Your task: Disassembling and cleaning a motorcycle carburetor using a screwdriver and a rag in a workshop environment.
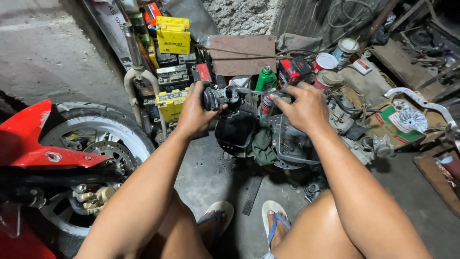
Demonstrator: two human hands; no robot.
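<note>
Both hands held up over the concrete floor (pixel 201 177): left hand (pixel 194 115) clamped round a black metal handlebar switch assembly (pixel 219 97), steadying it; right hand (pixel 303 108) closed on its thin chrome lever (pixel 256 91). Red motorcycle fender (pixel 33 139) at left.

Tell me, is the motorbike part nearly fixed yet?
Done: the small black part is off the bike and up in the hands; the wheel and red fender sit to the side. In hand: the left hand grips the part while the right hand works a thin metal tool at it. Left: loose engine pieces lie on the floor, so likely plenty.
</note>
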